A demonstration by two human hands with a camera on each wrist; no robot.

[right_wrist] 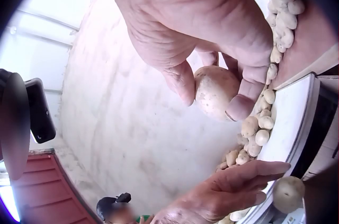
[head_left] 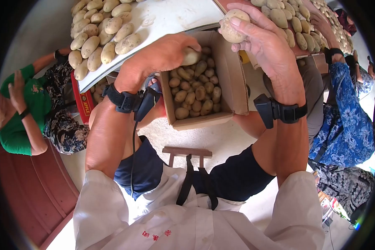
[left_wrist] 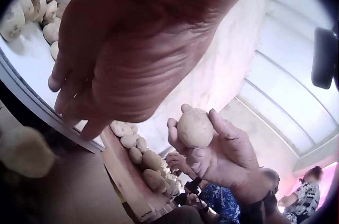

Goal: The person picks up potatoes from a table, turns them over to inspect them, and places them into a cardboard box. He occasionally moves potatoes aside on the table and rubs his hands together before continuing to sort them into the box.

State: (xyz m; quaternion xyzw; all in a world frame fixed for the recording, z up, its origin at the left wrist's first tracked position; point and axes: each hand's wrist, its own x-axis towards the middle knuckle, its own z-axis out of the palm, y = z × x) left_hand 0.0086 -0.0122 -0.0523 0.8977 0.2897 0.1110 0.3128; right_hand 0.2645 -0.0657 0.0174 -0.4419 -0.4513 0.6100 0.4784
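Pale and roundish, one potato [head_left: 228, 31] is pinched between thumb and fingers of the right hand [head_left: 273, 48], raised by the far right corner of the box [head_left: 233, 83], while the left hand [head_left: 164, 52] has loose fingers gripping nothing, a second potato [right_wrist: 289, 195] just below them and not touching. I'd judge this to be sorting by hand, the second potato bound for the box; the next move seems to call for turning the held one to check it, then easing the grip over its proper place.
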